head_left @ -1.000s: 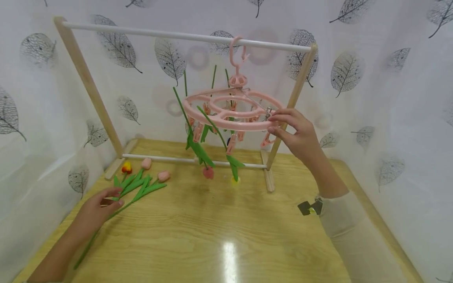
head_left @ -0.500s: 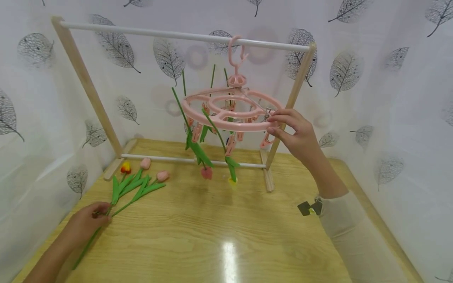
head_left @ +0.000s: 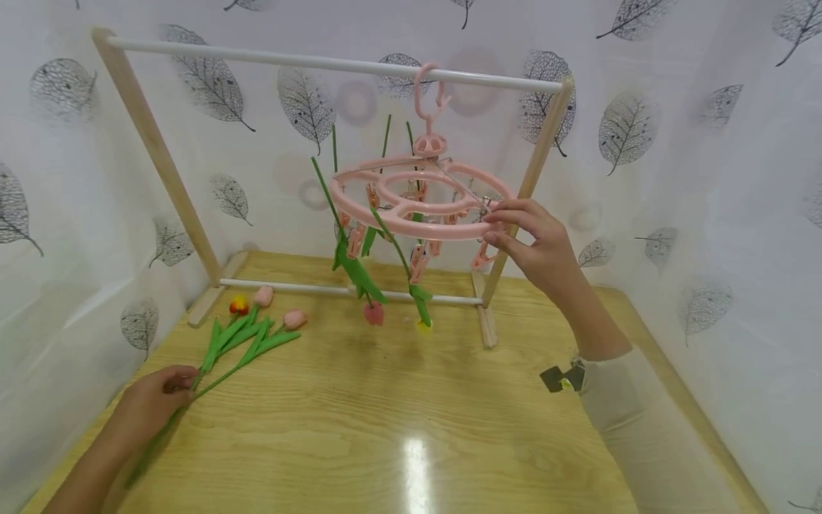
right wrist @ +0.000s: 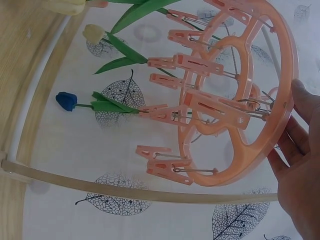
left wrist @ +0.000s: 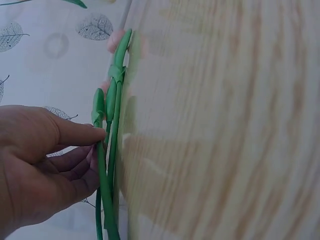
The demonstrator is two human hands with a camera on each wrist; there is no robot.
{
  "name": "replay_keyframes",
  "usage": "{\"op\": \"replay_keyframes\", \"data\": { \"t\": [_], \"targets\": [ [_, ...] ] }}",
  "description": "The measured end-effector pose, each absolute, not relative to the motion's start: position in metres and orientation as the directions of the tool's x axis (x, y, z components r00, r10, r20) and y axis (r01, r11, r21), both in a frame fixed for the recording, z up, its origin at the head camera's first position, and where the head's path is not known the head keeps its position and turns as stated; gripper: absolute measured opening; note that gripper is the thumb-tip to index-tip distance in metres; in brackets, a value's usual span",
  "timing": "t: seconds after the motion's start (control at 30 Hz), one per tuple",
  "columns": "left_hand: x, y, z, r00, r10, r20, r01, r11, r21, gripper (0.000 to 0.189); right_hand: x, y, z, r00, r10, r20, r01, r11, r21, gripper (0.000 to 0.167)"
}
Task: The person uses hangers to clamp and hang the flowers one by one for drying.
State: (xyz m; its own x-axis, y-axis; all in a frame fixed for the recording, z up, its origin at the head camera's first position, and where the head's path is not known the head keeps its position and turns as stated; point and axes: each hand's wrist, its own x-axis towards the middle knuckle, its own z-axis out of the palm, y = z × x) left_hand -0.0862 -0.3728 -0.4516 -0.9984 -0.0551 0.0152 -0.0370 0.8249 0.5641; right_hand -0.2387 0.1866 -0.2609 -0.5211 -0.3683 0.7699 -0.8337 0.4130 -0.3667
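Note:
In the head view my left hand (head_left: 150,400) is low at the left, pinching the stem of a red-and-yellow artificial tulip (head_left: 239,305). The left wrist view shows thumb and fingers on the green stem (left wrist: 102,170), just below its leaves. Two light pink tulips (head_left: 295,319) lie beside it on the table. My right hand (head_left: 539,239) grips the outer rim of a pink round clip hanger (head_left: 443,230) between thumb and fingers. Upside down from its clips hang several tulips, among them a dark pink one (head_left: 374,314), a yellow one (head_left: 424,325) and a blue one (right wrist: 66,101).
The hanger hooks over the white top bar (head_left: 334,65) of a wooden-legged rack. A lower white bar (head_left: 289,288) crosses near the table's back. Leaf-printed white curtain (head_left: 693,214) surrounds the wooden table (head_left: 359,421). Several bare clips (right wrist: 165,167) dangle from the hanger.
My left hand has moved down and back along the stems and taken hold of one. The red-and-yellow tulip's head has shifted slightly right. My right hand stays on the rim.

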Motion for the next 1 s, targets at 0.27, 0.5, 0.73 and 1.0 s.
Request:
{"op": "replay_keyframes", "data": {
  "t": [0.27,0.5,0.73,1.0],
  "targets": [
    [-0.082,-0.371,-0.450,-0.996,-0.066,0.056,-0.020,0.809,0.587,0.038,-0.239,0.186,-0.261,-0.530,-0.362,0.767,-0.829,0.413,-0.378,0.028],
    [-0.081,-0.352,-0.442,-1.000,-0.017,0.014,-0.005,0.778,0.629,0.038,-0.239,0.184,-0.261,-0.519,-0.366,0.773,-0.837,0.400,-0.372,0.028],
    [-0.086,-0.320,-0.435,-0.997,0.062,-0.034,0.025,0.754,0.657,0.037,-0.239,0.185,-0.261,-0.518,-0.370,0.771,-0.837,0.405,-0.368,0.028],
    [-0.090,-0.290,-0.432,-0.991,0.133,0.013,0.104,0.707,0.700,0.035,-0.240,0.185,-0.261,-0.512,-0.376,0.772,-0.841,0.401,-0.363,0.028]
  ]
}}
